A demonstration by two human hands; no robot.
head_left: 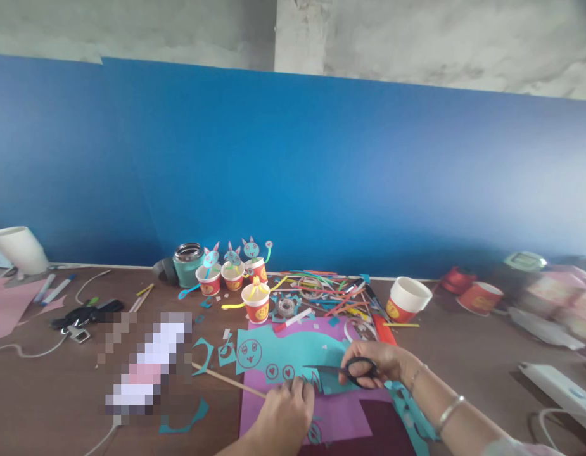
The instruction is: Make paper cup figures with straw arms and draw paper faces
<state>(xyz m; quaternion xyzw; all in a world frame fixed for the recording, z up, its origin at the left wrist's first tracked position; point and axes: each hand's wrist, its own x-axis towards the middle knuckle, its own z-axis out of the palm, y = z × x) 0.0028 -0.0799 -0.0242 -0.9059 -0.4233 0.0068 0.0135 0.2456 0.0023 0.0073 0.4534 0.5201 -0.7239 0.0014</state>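
My right hand point(390, 366) is closed round the handles of black scissors point(328, 368), whose blades point left across a teal sheet of paper point(297, 345). The sheet bears a drawn face with big eyes, two small circles with hearts and pointed shapes near the blades. My left hand point(287, 408) grips the lower edge of this sheet with bent fingers, just below the heart circles. Under both lies purple paper point(254, 411). A thin wooden stick point(230, 381) runs up to the left hand. Teal offcuts point(183, 421) are scattered at the left.
Paper cups point(257, 310) with animal faces and pipe-cleaner arms stand behind the sheet. Right of them are piled pipe cleaners point(328, 285), a tape roll point(286, 307), a red-capped marker point(293, 320) and stacked cups point(409, 299). A power strip point(559, 389) lies far right.
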